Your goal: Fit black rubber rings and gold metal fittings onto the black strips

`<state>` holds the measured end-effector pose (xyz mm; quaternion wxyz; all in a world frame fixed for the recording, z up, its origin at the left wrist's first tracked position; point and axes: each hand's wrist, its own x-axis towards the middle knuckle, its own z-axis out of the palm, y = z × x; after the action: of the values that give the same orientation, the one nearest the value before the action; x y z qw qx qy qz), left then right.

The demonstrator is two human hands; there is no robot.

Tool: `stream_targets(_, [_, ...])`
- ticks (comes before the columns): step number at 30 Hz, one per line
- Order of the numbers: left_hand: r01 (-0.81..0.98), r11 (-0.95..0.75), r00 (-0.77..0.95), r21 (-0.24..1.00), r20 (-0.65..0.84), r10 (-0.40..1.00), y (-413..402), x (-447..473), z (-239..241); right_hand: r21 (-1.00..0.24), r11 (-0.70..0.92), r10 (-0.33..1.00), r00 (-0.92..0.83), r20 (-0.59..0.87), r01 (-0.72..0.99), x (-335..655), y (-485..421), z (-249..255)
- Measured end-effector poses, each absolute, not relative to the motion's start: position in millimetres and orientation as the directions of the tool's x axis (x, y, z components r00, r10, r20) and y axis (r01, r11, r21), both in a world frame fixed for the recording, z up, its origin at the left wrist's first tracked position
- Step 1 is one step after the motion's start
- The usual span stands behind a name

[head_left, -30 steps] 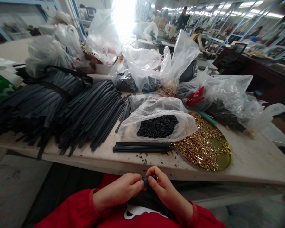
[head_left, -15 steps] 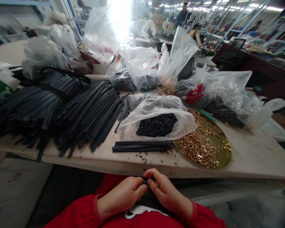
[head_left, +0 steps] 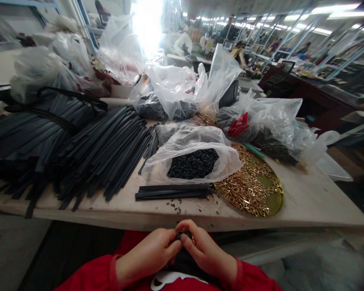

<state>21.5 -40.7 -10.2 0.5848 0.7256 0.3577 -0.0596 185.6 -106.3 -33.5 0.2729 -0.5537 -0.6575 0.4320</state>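
Both hands met in front of the body, just beyond the near edge of the table [head_left: 315, 206], on the person's side and lower than its top. The left hand [head_left: 159, 248] came in from the lower left, its back turned up and its wrist nearly straight, the forearm slanting up toward the middle out of a red sleeve [head_left: 92, 275]. Its thumb pointed right, the index finger lay above it, and the other fingers curled underneath, mostly out of sight. The right hand [head_left: 202, 246] mirrored it from the lower right, but its index finger arched high over the top while its thumb pressed up from below, pointing to the upper left.

Between the fingertips sat a small dark piece [head_left: 186, 234], pinched narrowly from both sides; the fingers covered most of it, so its shape could not be told. A gold glint showed by the right thumb.

On the table beyond the hands lay a short stack of black strips [head_left: 172, 191], with tiny dark bits [head_left: 178, 210] scattered in front. Behind the stack, a bag [head_left: 227, 161] gaped over black loops [head_left: 192, 163]. Just to its right stood a round tray [head_left: 266, 184] of gold clips [head_left: 242, 192].
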Motion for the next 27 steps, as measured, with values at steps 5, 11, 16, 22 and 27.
stream_targets(5, [0.624,-0.353,0.685,0.697,-0.27,0.677,3.7,22.1,-13.8,-0.724,0.04,0.996,0.031,0.085,0.689,211.3,-75.7,-30.0])
stream_targets(11, [0.667,-0.52,0.618,0.533,-0.006,0.786,40.4,49.5,-36.7,-0.289,0.095,0.923,0.024,0.385,0.953,244.1,-20.5,-53.9])
stream_targets(16, [0.722,-0.559,0.57,0.408,0.106,0.815,54.5,26.9,-37.1,-0.159,0.175,0.839,-0.063,0.541,0.972,249.3,-17.4,-79.0])
stream_targets(22, [0.963,-0.239,0.219,0.124,0.155,0.963,130.6,-29.0,-21.2,-0.095,0.228,0.784,-0.124,0.608,0.969,248.5,-24.4,-76.9])
stream_targets(27, [0.987,-0.128,0.116,0.098,0.124,0.986,163.8,-36.5,-26.8,-0.06,0.253,0.776,-0.165,0.608,0.966,243.6,-28.7,-74.2])
